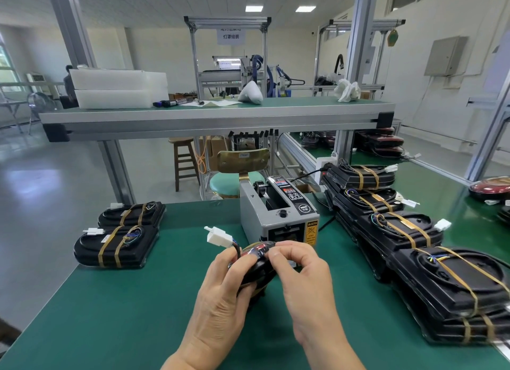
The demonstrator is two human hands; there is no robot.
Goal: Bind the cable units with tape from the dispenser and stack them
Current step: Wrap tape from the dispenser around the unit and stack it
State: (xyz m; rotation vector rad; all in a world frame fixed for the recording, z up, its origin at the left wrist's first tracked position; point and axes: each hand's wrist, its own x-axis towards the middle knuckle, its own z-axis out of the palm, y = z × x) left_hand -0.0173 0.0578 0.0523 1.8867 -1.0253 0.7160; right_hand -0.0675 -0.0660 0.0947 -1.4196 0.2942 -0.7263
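Far left of the grips, two taped units [118, 245] lay on the green counter [138, 314]. The left grip [220, 295] was curled around a black cable unit [256, 270], whose white connector [219, 237] stuck up above it. The right grip [303, 276] pinched the unit's top edge with thumb and forefinger. Just behind the grips stood the tape dispenser [278, 212]. To their right lay a row of taped units [400, 231].

Factory floor: aluminium-frame workbenches [215, 115], green mats [138, 300].
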